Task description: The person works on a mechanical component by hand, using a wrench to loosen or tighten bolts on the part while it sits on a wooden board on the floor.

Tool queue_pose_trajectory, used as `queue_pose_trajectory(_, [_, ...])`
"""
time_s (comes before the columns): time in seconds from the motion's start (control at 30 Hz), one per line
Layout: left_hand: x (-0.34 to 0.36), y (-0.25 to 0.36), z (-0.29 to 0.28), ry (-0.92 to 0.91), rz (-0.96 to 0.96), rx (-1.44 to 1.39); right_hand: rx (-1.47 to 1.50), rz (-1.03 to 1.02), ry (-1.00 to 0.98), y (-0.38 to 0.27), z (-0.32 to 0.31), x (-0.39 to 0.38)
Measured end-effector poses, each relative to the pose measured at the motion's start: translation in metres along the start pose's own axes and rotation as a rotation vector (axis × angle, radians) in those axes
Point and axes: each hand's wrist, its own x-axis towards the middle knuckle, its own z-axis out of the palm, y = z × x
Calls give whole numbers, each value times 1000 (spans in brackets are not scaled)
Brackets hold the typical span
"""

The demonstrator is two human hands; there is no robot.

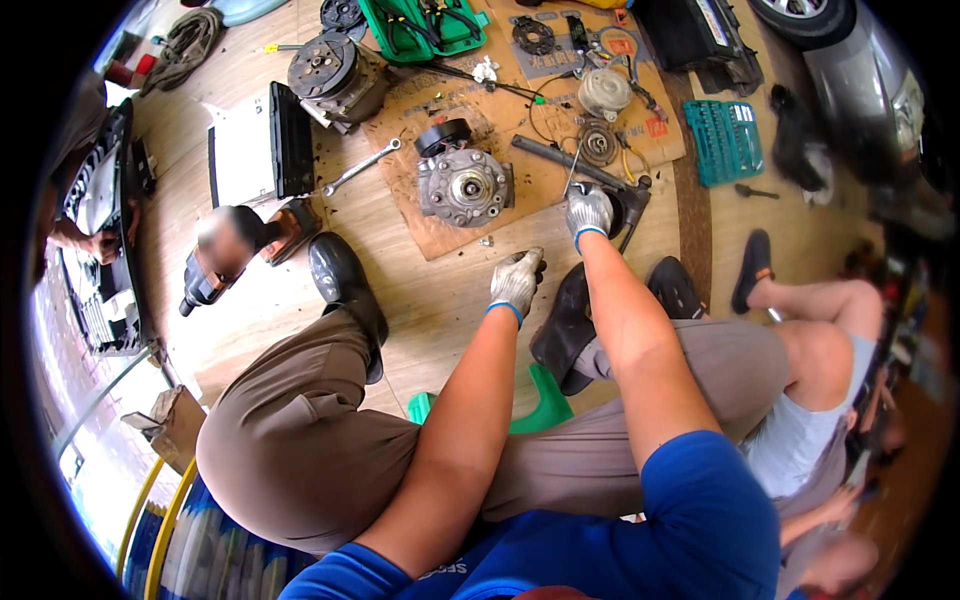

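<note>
My left hand (516,281), in a grey-white glove, has curled fingers below a compressor (468,186) on cardboard (405,215); whether it holds anything is unclear. My right hand (589,212), gloved alike, closes on a thin metal rod (572,168) beside a long dark bar tool (550,153). A black pulley ring (443,135) lies behind the compressor, and a small metal fitting (487,242) lies in front of it. A round housing (604,93) and a coiled part (598,140) are farther back. A large combination wrench (361,167) lies to the left.
Another compressor (323,75), a green tool case (400,20), a teal socket case (722,140), a white-and-black case (255,150) and an impact wrench (200,280) surround me. Co-workers (830,370) (90,240) are at both sides. A car (860,70) stands back right, a green stool (545,395) below me.
</note>
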Motion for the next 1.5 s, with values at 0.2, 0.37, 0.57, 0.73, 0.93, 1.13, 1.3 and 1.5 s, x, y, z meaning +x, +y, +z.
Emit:
queue_pose_trajectory(0.2, [-3,-6,0,-19,6,-15,-53,-61,63,9,-9,1])
queue_pose_trajectory(0.37, [-18,-5,12,-44,18,47,16,-170,52,-11,-64,-11])
queue_pose_trajectory(0.57, [-22,-14,-1,-42,146,288,51,-623,-10,-78,-175,-64])
queue_pose_trajectory(0.73, [-34,-13,-30,16,229,597,-220,-841,81,-89,-238,-136])
queue_pose_trajectory(0.93, [-35,50,-72,308,519,429,-9,-722,-93,-100,-235,-150])
queue_pose_trajectory(1.13, [-171,257,-84,29,1293,598,-77,-994,155,-103,-196,-108])
queue_pose_trajectory(1.3, [-342,329,-67,159,1465,1055,-75,-762,13,-99,-200,-117])
queue_pose_trajectory(1.5, [-317,382,-170,129,1052,694,185,-563,282,-95,-162,-92])
